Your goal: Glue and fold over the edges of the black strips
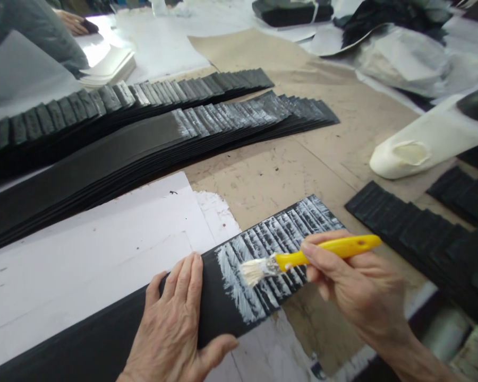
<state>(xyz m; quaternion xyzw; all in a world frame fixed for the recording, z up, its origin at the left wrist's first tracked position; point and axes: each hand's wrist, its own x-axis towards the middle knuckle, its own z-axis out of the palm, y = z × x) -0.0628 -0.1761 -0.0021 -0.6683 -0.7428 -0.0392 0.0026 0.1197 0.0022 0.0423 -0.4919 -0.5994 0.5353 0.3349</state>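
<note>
My right hand [358, 286] grips the yellow handle of a paintbrush [298, 260]. The brush's pale bristles touch a layered stack of black strips [211, 297]. White glue-like streaks [276, 244] cover the stepped ends of those strips, with dark lines between them. My left hand [179, 313] lies flat on the black strips just left of the white streaks, fingers stretched and thumb spread. Under the strips is a white sheet [143, 228] with small dark specks.
Behind lie two long fanned stacks of black strips [103, 143], some ends whitened. A cut-open white plastic bottle [426, 138] rests at right beside more black pieces [414, 228]. Clear plastic bags [406, 61] lie farther back. Another person's hand [69, 22] shows at upper left.
</note>
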